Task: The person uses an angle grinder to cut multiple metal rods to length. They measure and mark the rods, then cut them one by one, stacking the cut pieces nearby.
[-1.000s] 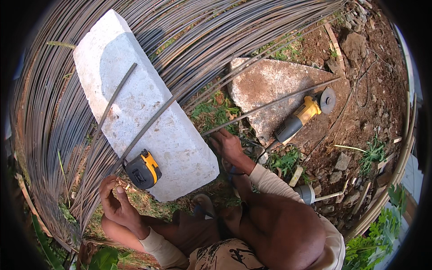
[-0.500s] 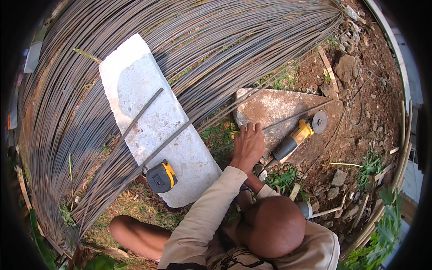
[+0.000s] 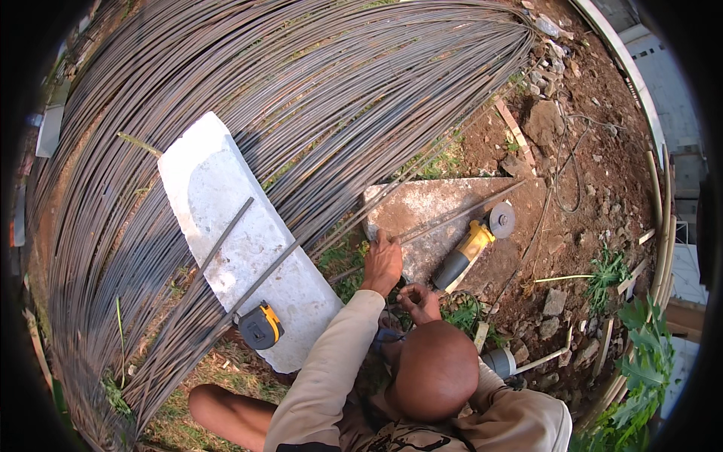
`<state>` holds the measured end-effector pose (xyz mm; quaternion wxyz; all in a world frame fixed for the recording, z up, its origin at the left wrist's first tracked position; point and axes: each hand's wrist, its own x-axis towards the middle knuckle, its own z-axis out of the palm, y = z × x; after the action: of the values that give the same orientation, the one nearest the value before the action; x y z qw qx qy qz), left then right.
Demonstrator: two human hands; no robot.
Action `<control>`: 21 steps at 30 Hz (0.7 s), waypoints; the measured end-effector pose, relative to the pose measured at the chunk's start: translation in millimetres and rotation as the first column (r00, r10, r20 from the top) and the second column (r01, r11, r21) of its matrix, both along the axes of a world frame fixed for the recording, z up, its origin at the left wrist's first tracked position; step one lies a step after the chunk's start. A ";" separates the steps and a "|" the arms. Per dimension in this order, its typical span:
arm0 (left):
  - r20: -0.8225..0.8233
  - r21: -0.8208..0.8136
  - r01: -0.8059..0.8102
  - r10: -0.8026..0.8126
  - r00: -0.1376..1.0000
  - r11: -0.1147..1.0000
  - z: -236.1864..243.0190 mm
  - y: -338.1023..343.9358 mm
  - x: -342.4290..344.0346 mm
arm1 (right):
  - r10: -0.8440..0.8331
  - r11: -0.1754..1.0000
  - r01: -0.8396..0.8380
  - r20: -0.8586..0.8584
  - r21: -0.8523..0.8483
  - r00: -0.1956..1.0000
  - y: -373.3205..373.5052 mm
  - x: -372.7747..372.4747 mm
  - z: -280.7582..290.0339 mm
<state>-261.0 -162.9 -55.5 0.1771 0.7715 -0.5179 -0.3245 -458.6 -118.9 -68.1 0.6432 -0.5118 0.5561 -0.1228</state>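
Note:
My left hand (image 3: 382, 264) has curled fingers on a thin steel rod (image 3: 474, 208) that lies across a stained concrete slab (image 3: 392, 209). Just below it, my right hand (image 3: 419, 303) is closed near the rod's lower part; what it holds is unclear. A yellow-and-black angle grinder (image 3: 463, 255) with a grey disc rests on that slab, right of my hands. To the left, a pale concrete block (image 3: 196, 181) lies on the steel rods, with two rods across it and a yellow-and-black tape measure (image 3: 261, 326) near its lower end.
A large bundle of long steel rods (image 3: 151, 90) covers the ground behind and left. At right are soil with rubble (image 3: 553, 301), cables, bamboo poles (image 3: 660, 226), a grey pipe (image 3: 500, 364) and leafy plants (image 3: 640, 361). My bent knees (image 3: 433, 369) frame the lower area.
My left hand has moved from beside the tape measure up and right onto the rod by my right hand. The view has shifted, with the block and grinder now lower in the picture.

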 end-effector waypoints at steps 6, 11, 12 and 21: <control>-0.039 -0.075 0.003 -0.006 0.999 0.997 55.4 5.1 22.7 | -0.409 0.860 0.480 0.332 -0.171 0.850 -64.4 16.6 28.6; 0.001 -0.292 -0.089 0.094 0.996 0.952 106.7 -5.6 20.4 | -0.613 0.654 0.750 0.649 0.098 0.451 -206.9 57.4 53.3; 0.035 -0.295 -0.105 0.120 0.992 0.950 111.9 -10.5 21.8 | -0.546 0.682 0.731 0.688 0.033 0.478 -230.2 67.7 60.2; 0.279 -0.520 -0.169 0.354 0.893 0.837 103.4 -9.5 60.5 | -0.533 0.760 0.650 0.600 0.028 0.596 -284.8 154.3 61.9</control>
<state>-200.6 -172.4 47.8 0.3077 0.8135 -0.4934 -0.0088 -304.4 -403.7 -6.2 0.6484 -0.2949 0.4584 -0.5314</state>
